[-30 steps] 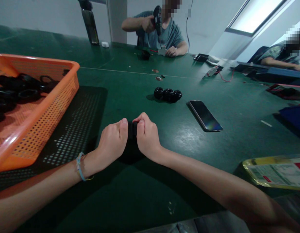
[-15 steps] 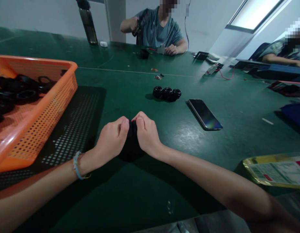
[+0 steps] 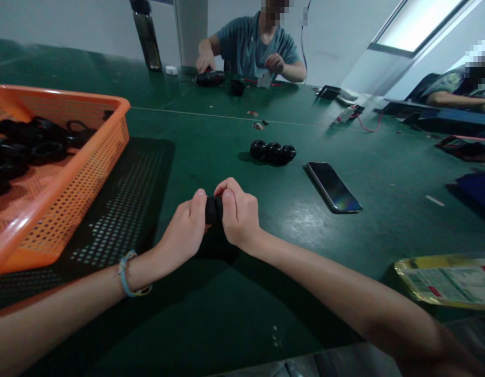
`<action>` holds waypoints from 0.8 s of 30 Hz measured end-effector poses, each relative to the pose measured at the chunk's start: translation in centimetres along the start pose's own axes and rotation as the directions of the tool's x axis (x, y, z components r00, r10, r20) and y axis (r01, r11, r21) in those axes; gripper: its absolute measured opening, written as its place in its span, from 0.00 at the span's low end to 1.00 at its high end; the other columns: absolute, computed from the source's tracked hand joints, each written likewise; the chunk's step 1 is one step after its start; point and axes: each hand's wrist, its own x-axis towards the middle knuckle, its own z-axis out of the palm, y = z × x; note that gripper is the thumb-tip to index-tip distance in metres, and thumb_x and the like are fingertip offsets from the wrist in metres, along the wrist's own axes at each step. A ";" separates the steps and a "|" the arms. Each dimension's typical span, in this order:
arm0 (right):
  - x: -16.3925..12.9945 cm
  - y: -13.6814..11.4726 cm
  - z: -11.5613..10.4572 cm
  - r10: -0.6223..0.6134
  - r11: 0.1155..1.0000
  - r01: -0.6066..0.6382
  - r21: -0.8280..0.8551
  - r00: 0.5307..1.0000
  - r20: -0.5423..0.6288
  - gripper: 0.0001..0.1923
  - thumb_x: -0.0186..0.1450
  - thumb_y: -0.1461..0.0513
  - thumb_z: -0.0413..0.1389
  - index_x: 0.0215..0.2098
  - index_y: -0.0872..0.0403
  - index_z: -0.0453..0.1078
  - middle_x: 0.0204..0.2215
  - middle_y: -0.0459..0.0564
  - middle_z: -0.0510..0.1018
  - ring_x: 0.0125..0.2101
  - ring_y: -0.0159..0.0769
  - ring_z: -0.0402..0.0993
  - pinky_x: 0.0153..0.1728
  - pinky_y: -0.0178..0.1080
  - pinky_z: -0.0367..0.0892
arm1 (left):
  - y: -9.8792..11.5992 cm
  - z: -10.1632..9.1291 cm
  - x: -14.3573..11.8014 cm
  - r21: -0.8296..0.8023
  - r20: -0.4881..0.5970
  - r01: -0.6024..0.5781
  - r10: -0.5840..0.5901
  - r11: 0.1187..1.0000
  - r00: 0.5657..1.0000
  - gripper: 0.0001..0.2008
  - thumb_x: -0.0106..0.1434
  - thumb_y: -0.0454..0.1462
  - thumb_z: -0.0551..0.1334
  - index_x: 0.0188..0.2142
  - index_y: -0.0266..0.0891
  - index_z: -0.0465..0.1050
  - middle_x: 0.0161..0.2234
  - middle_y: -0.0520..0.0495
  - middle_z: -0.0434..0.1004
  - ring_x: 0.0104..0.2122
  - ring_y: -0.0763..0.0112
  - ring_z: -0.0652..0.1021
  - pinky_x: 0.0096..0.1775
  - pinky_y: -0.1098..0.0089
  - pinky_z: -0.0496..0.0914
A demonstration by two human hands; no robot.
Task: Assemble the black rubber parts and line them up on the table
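Between my two hands is a small black part point(image 3: 213, 210), mostly covered by my fingers, so its exact kind cannot be made out. My left hand point(image 3: 189, 222) grips its left side, thumb on top; a blue bracelet circles that wrist. On the other side, my right hand point(image 3: 239, 214) is closed round the part with its thumb along it. Both hands are just above the green table point(image 3: 211, 314). Beyond them, a row of black ring-shaped parts point(image 3: 273, 152) stands on the tabletop, with a smartphone point(image 3: 334, 187) lying to its right.
An orange basket point(image 3: 89, 183) with several black parts point(image 3: 46, 141) stands at the left. A yellow-edged package point(image 3: 447, 280) lies at the right front. Across the table sits a person point(image 3: 254, 44) by a power drill point(image 3: 210, 78); a dark bottle point(image 3: 147, 39) stands nearby.
My left hand has turned slightly, its thumb now more upright, and more of the black part shows. The person opposite has lowered the drill onto the table and raised the other hand.
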 end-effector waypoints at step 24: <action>-0.6 -1.5 0.0 0.318 0.908 -0.314 0.277 0.948 0.035 0.10 0.60 0.63 0.37 0.24 0.51 0.56 0.20 0.44 0.65 0.22 0.32 0.62 0.26 0.36 0.56 | -0.7 -1.6 0.5 0.602 0.123 -0.574 0.645 0.556 0.754 0.27 0.65 0.45 0.34 0.30 0.36 0.68 0.16 0.51 0.64 0.13 0.72 0.65 0.17 0.72 0.56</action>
